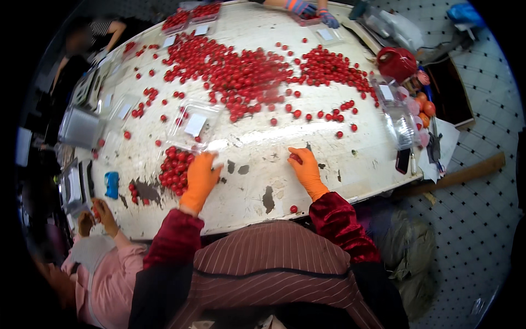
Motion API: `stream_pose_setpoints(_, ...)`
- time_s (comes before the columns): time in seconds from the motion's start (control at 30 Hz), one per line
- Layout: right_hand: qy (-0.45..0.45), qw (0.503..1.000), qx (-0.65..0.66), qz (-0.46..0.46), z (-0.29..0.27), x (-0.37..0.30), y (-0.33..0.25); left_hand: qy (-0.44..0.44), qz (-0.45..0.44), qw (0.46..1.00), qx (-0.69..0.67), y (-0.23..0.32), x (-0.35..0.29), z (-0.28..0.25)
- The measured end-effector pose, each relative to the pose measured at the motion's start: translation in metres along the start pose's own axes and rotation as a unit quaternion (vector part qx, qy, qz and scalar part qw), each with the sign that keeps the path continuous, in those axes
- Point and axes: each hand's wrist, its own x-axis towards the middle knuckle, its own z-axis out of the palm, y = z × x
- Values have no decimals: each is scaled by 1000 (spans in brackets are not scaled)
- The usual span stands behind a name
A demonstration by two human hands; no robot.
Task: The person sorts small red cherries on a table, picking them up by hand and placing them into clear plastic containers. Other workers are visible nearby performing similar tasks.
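Note:
My left hand [201, 178], in an orange glove, rests against the right side of a clear plastic punnet heaped with red cherry tomatoes [175, 170]. Its fingers are stretched out and slightly apart. Hinged-looking and transparent, a lid [194, 125] with a white label lies just beyond the heap. My right hand [307, 172], also gloved in orange, is closed around a cherry tomato [296, 158] above the white table [246, 203]. A single cherry tomato [293, 209] sits near the table's front edge, between my hands.
Large heaps of cherry tomatoes [241, 71] cover the far middle. Stacked clear punnets [397, 123], a red bag [396, 63] and a phone [402, 161] line the right edge. A co-worker's hands [104, 215] hold tomatoes at the left; gloved hands [329, 19] work at the far side.

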Motion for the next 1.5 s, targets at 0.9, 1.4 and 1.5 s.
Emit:
stream_pose_setpoints(0.9, -264, 945, -176, -81, -81, 192, 49, -176, -151, 965, -119, 201, 213, 155)
stream_pose_setpoints(1.4, -264, 954, 13, -142, -48, 178, -19, -44, -275, 416, -866, 166, 163, 112)
stream_pose_setpoints(1.5, -254, 934, -192, -160, -31, 161, -76, 7, -281, 317, -906, 161, 160, 115)
